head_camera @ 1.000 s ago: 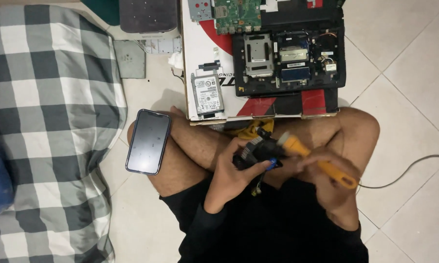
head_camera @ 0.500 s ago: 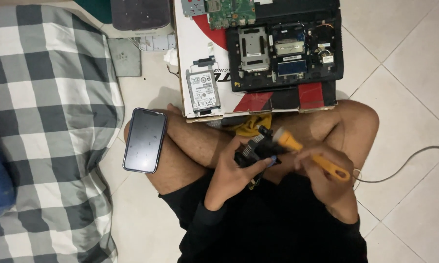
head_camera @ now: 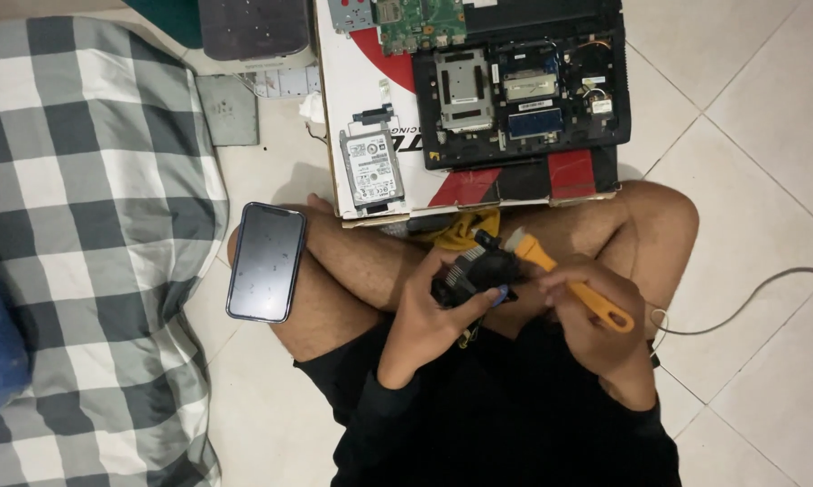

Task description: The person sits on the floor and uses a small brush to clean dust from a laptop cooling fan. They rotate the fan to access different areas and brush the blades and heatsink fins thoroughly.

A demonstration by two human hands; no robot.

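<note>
Left hand (head_camera: 429, 316): fingers closed around a small black laptop cooling fan (head_camera: 479, 275), held above the crossed legs, just in front of the body

Right hand (head_camera: 596, 311): closed on the orange handle of a small brush (head_camera: 564, 280), its pale bristle end touching the fan's upper right edge

Step in hand, as judged: brushing dust off the fan; it looks mid-way, with the brush on the part and nothing set down. Next move calls for turning the fan in the left fingers so the bristles reach the vanes and the vent grille, with a light stroke so the blades are not bent

Dismantled laptop base (head_camera: 524, 86): black, opened, on a white and red cardboard box (head_camera: 357, 90) just beyond the knees; bays and circuit parts exposed

Green circuit board (head_camera: 415, 20): at the box's far edge

Hard drive (head_camera: 371, 169): silver, flat on the box, beside the laptop base

Smartphone (head_camera: 266, 261): dark screen up, resting on the left knee

Yellow cloth (head_camera: 465, 225): between box and fan, partly hidden

Checked blanket (head_camera: 82, 225): grey and white, on the left

Cable (head_camera: 749, 302): thin, grey, across the floor tiles on the right
</note>
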